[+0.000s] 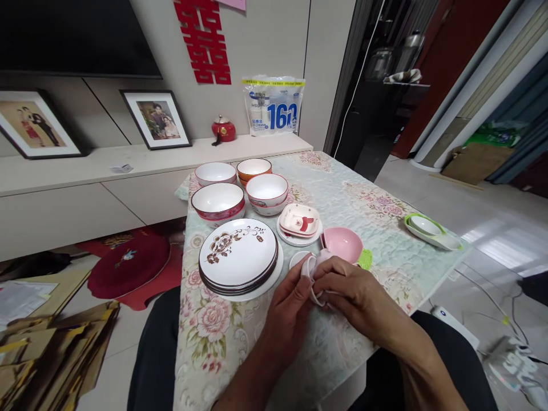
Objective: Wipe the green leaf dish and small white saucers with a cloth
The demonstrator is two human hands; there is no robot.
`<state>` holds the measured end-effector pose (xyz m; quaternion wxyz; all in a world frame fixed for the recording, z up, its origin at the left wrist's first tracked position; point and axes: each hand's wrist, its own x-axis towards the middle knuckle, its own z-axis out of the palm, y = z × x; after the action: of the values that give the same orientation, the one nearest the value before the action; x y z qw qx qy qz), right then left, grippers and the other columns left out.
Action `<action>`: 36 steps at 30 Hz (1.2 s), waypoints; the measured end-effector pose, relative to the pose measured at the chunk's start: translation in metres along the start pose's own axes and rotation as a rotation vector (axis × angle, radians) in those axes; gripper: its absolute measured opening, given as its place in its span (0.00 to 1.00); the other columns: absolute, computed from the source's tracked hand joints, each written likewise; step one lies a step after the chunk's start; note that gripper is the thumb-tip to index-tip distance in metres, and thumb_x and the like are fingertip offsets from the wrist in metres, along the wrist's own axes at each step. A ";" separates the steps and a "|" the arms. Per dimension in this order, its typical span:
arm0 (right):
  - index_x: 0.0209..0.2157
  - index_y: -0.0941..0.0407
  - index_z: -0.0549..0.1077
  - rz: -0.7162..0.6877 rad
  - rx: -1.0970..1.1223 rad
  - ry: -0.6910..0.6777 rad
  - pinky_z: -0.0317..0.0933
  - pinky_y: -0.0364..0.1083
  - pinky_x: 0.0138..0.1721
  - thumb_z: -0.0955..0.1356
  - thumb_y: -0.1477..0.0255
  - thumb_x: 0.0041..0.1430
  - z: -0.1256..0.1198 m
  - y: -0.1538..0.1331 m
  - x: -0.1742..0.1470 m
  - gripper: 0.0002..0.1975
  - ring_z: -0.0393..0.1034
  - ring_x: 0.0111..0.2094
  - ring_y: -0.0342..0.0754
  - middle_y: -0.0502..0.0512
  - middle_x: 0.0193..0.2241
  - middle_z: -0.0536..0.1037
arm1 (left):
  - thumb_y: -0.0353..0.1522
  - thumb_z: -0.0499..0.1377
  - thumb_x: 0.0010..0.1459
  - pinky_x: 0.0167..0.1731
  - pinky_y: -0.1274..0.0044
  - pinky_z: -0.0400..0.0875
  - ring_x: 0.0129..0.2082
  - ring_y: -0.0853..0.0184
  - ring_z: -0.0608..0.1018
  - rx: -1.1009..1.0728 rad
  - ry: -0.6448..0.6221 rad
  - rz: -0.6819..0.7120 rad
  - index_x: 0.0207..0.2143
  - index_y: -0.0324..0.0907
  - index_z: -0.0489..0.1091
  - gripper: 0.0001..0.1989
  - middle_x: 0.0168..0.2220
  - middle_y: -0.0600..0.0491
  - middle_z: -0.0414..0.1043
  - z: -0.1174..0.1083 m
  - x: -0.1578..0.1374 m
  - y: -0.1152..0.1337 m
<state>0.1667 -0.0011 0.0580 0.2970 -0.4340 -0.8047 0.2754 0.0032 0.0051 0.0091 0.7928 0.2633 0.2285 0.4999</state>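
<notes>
My left hand (pixel 293 299) is closed around a small white dish (pixel 309 271), tilted so its rim faces my right hand. My right hand (pixel 349 285) has its fingers bent inside the dish, pressing a pale pinkish cloth (pixel 324 257) against it; most of the cloth is hidden by the fingers. Just behind the hands lies another small white dish (pixel 296 260), partly covered. Beyond it are a pink bowl (pixel 343 244) and square patterned dishes (pixel 299 219) stacked on white saucers (pixel 295 241). Left of my hands stands a stack of brown-rimmed flowered plates (pixel 238 251).
Stacked bowls (pixel 218 198) stand at the table's back left. A green-edged dish (pixel 432 233) holding a small white one sits near the right edge. The floral tablecloth (pixel 214 331) covers the table. Behind it, a low cabinet (pixel 162 160) carries photo frames, a red pot (pixel 223 130) and a bag (pixel 274 108).
</notes>
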 end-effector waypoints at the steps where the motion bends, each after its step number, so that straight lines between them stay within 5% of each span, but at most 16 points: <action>1: 0.37 0.53 0.76 0.011 -0.065 0.031 0.65 0.45 0.40 0.64 0.80 0.66 0.002 0.001 0.000 0.11 0.70 0.40 0.46 0.54 0.41 0.73 | 0.39 0.64 0.61 0.60 0.63 0.63 0.59 0.54 0.72 0.034 0.004 -0.003 0.57 0.44 0.74 0.22 0.56 0.45 0.76 0.000 0.000 0.001; 6: 0.39 0.55 0.75 0.043 -0.342 0.193 0.64 0.46 0.37 0.61 0.81 0.66 0.017 0.004 0.003 0.12 0.68 0.38 0.49 0.57 0.37 0.72 | 0.40 0.64 0.60 0.56 0.64 0.67 0.54 0.55 0.76 0.095 -0.019 -0.031 0.57 0.43 0.73 0.23 0.53 0.45 0.77 0.003 0.000 0.001; 11: 0.30 0.56 0.69 0.150 -0.370 0.126 0.57 0.46 0.32 0.61 0.79 0.65 0.021 0.002 0.005 0.11 0.63 0.30 0.46 0.53 0.31 0.69 | 0.36 0.68 0.56 0.53 0.69 0.69 0.49 0.60 0.78 0.252 -0.015 0.116 0.60 0.47 0.69 0.29 0.49 0.48 0.79 -0.008 0.001 -0.008; 18: 0.30 0.56 0.71 0.255 0.245 -0.046 0.57 0.43 0.32 0.66 0.71 0.64 -0.005 0.003 -0.001 0.08 0.63 0.30 0.44 0.49 0.27 0.71 | 0.37 0.66 0.59 0.52 0.69 0.70 0.52 0.57 0.76 0.461 -0.107 0.215 0.65 0.48 0.62 0.32 0.59 0.44 0.71 -0.011 0.000 -0.011; 22: 0.37 0.54 0.74 0.407 0.630 0.076 0.60 0.42 0.30 0.70 0.63 0.62 -0.003 0.010 -0.003 0.09 0.66 0.29 0.43 0.48 0.29 0.73 | 0.37 0.66 0.60 0.48 0.70 0.72 0.46 0.60 0.79 0.377 -0.125 0.144 0.65 0.48 0.61 0.33 0.51 0.46 0.77 -0.007 -0.002 -0.007; 25: 0.38 0.53 0.76 0.310 0.549 0.292 0.63 0.42 0.32 0.72 0.65 0.61 0.003 0.007 -0.002 0.07 0.69 0.32 0.44 0.49 0.33 0.75 | 0.36 0.66 0.60 0.53 0.69 0.69 0.52 0.59 0.78 0.255 -0.092 0.074 0.63 0.48 0.65 0.30 0.52 0.47 0.77 -0.003 -0.003 -0.004; 28: 0.41 0.51 0.77 0.041 0.265 0.409 0.65 0.44 0.41 0.71 0.72 0.63 0.007 -0.003 0.001 0.04 0.72 0.42 0.46 0.51 0.40 0.77 | 0.34 0.65 0.61 0.57 0.70 0.65 0.56 0.60 0.74 0.110 -0.108 0.034 0.58 0.48 0.71 0.23 0.56 0.49 0.75 0.004 -0.003 0.000; 31: 0.47 0.52 0.77 -0.161 0.047 0.401 0.66 0.45 0.45 0.67 0.78 0.66 0.009 -0.006 0.005 0.12 0.71 0.46 0.47 0.54 0.42 0.76 | 0.33 0.62 0.63 0.49 0.73 0.70 0.44 0.66 0.77 0.006 -0.156 -0.019 0.52 0.45 0.75 0.15 0.45 0.50 0.77 0.011 -0.003 0.004; 36: 0.47 0.54 0.76 -0.180 -0.081 0.365 0.67 0.46 0.43 0.64 0.80 0.68 0.007 0.008 0.008 0.13 0.72 0.46 0.48 0.56 0.43 0.76 | 0.31 0.62 0.61 0.32 0.79 0.67 0.30 0.72 0.70 0.018 -0.175 -0.069 0.46 0.39 0.77 0.11 0.31 0.53 0.71 0.013 -0.002 0.007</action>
<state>0.1622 0.0088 0.0493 0.4437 -0.4147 -0.7834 0.1321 0.0060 0.0029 0.0236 0.8240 0.3051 0.1719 0.4455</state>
